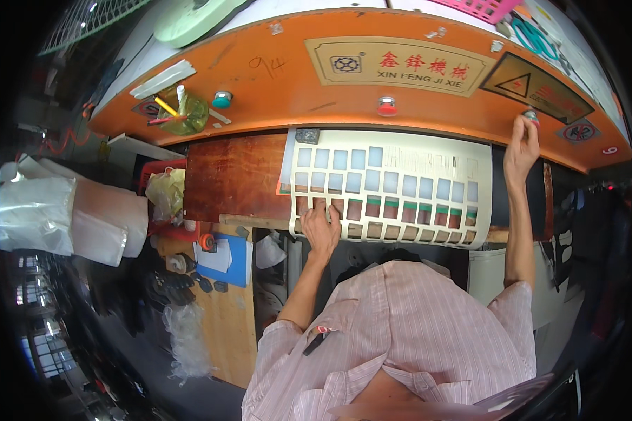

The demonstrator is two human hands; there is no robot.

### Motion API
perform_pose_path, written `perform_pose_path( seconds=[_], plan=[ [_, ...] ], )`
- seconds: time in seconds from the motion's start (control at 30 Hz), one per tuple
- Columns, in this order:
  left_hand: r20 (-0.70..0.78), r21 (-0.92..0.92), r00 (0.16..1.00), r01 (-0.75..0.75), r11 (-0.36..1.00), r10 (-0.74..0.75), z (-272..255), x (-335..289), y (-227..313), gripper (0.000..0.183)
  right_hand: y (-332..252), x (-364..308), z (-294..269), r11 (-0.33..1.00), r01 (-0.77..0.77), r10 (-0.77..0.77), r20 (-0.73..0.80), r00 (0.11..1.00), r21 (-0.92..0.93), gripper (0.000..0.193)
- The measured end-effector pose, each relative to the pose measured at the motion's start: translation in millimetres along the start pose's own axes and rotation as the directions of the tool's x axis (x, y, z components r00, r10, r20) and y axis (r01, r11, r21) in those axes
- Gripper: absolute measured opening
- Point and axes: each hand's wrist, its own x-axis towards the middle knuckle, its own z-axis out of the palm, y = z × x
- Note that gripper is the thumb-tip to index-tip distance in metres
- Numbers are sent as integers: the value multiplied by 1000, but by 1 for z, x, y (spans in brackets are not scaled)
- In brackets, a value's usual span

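Observation:
A cream sheet (480,168) with rows of rectangular cut-out windows lies across the work surface of an orange machine. Pale blue shows through its upper windows, while brown and green show through the lower ones. On the sheet's lower left part rests my left hand (321,230), fingers apart and touching it among the windows. My right hand (521,151) reaches up to the right end of the orange panel (288,88). Its fingers are closed around a push button (531,115), which they partly cover. A small dark block (307,136) sits on the sheet's upper left corner.
The panel also carries a green button (222,99), a red button (387,106) and a holder with pens (189,116). Left of the sheet is a reddish-brown board (235,175). Plastic-wrapped stacks (70,210) stand at far left, above a wooden side table (225,330) with a blue folder (240,259).

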Motion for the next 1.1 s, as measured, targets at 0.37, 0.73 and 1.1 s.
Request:
perform_pose_path(
  seconds=[0.37, 0.73, 1.1],
  plan=[
    [30, -39, 998, -52, 998, 53, -20, 8, 8, 23, -20, -100, -114, 927, -304, 329, 87, 940, -217, 31],
    [26, -39, 999, -31, 999, 32, -28, 12, 11, 25, 12, -185, -155, 762, -459, 550, 84, 831, -457, 47],
    [-2, -64, 1000, 17, 998, -17, -12, -21, -5, 23, 19, -182, -99, 682, -209, 251, -44, 967, -701, 29]
  ],
)
